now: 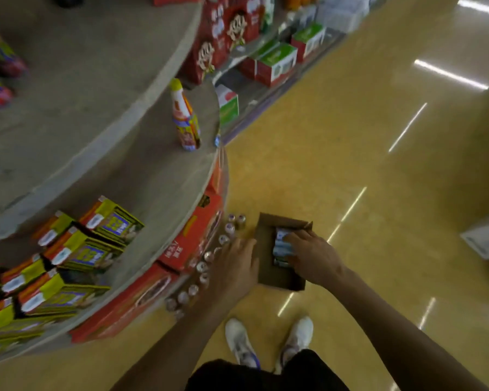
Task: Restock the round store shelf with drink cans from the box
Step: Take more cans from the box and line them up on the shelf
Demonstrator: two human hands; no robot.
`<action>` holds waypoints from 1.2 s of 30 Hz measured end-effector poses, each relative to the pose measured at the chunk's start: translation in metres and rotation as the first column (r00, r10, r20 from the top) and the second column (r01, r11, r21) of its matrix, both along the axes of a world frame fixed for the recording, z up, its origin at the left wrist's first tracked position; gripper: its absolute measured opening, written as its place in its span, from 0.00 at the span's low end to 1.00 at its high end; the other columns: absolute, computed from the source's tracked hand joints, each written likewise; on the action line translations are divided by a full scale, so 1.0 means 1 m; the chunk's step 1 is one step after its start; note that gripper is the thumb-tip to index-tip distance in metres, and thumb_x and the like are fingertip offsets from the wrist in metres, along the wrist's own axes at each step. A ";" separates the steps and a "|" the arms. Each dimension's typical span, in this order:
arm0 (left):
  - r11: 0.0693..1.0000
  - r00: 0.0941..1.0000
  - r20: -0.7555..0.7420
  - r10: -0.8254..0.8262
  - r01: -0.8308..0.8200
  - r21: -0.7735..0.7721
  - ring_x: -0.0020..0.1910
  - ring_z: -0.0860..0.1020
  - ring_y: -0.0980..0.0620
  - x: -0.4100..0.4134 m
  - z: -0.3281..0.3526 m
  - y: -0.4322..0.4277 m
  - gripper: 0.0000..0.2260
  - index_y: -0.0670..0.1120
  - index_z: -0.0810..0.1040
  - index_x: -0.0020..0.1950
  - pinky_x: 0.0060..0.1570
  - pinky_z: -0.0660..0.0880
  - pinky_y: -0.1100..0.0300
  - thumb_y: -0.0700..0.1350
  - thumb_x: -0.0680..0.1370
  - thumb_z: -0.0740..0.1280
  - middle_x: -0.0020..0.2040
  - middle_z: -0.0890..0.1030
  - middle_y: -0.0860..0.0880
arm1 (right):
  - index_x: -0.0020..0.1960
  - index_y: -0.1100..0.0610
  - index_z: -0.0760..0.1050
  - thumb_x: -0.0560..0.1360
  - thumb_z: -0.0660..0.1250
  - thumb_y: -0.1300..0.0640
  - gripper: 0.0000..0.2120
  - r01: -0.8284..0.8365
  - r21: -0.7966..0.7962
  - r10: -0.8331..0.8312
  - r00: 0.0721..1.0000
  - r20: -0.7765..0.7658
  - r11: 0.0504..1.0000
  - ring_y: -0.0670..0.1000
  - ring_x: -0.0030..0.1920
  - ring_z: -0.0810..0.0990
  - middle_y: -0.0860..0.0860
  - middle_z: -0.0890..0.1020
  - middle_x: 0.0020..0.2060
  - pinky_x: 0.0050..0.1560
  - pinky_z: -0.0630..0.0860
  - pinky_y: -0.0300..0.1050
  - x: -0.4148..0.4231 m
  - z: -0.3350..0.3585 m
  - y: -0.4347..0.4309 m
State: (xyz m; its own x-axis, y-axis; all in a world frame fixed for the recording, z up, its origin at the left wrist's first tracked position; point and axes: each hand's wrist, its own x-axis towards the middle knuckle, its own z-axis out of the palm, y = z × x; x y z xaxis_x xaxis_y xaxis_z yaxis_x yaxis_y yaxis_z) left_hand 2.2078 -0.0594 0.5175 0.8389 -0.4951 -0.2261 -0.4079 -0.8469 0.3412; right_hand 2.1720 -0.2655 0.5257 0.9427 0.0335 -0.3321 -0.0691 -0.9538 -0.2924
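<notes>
While the person bends low over the glossy yellow floor (378, 170), both arms reach down beside the round shelf (158, 176). The right hand (312, 258) is inside the open cardboard box (268, 277), its fingers (290, 239) curled over the blue-and-white cans (280, 248) lying there, with the thumb against their near side, so it has hold of them. More of the pack shows just below the thumb, deeper in the box.

The left hand (237, 266) hangs just left of the box, back upward, touching or nearly touching the box's edge. Its fingers point at a curved row of cans (228, 228) standing along the foot of the shelf; blur hides the fingertips, so I cannot tell whether they grip a can or only hover over one. Beyond those fingertips, red cartons (187, 244) line the lowest tier. Above them sit yellow-and-orange boxes (110, 221), and farther off a single bottle (185, 119) with a yellow cap stands near the rim. White shoes (240, 342) are planted below both wrists.
</notes>
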 end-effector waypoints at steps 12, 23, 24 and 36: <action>0.996 0.986 -0.164 -0.025 0.039 0.080 0.66 0.72 0.45 -0.003 -0.098 -0.114 0.21 0.48 0.68 0.75 0.62 0.71 0.49 0.51 0.82 0.62 0.67 0.73 0.48 | 0.73 0.52 0.68 0.81 0.63 0.51 0.22 0.076 0.087 -0.060 0.983 -0.175 0.993 0.56 0.63 0.74 0.53 0.76 0.65 0.58 0.75 0.51 -0.011 -0.114 -0.077; 0.989 0.963 -0.269 0.001 0.039 0.145 0.67 0.70 0.47 0.017 -0.288 -0.135 0.23 0.49 0.65 0.76 0.64 0.68 0.53 0.52 0.82 0.61 0.69 0.72 0.48 | 0.73 0.52 0.68 0.82 0.62 0.51 0.20 0.190 0.124 -0.154 0.955 -0.253 0.974 0.53 0.63 0.74 0.51 0.75 0.65 0.57 0.77 0.48 0.005 -0.308 -0.097; 0.989 0.962 -0.274 -0.002 0.043 0.143 0.67 0.70 0.48 0.021 -0.315 -0.135 0.23 0.49 0.65 0.76 0.64 0.68 0.53 0.52 0.82 0.61 0.69 0.72 0.49 | 0.72 0.52 0.68 0.82 0.62 0.51 0.20 0.201 0.122 -0.164 0.952 -0.259 0.972 0.53 0.62 0.74 0.51 0.75 0.65 0.57 0.77 0.48 0.008 -0.335 -0.098; 0.954 0.903 -0.405 -0.141 0.234 0.188 0.72 0.68 0.46 0.080 -0.609 -0.170 0.27 0.50 0.61 0.78 0.69 0.70 0.47 0.51 0.81 0.66 0.73 0.67 0.46 | 0.76 0.54 0.62 0.77 0.69 0.54 0.31 -0.001 -0.109 -0.044 0.910 -0.412 0.994 0.57 0.73 0.67 0.56 0.68 0.73 0.73 0.68 0.56 0.065 -0.636 -0.101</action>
State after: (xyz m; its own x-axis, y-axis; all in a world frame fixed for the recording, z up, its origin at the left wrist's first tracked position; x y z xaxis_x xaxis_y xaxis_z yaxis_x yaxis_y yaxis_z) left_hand 2.2879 -0.2298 -0.0913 0.5606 -0.5310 -0.6355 -0.4433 -0.8406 0.3113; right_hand 2.2367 -0.3663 -0.1107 0.7203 -0.0412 -0.6925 -0.1827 -0.9743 -0.1321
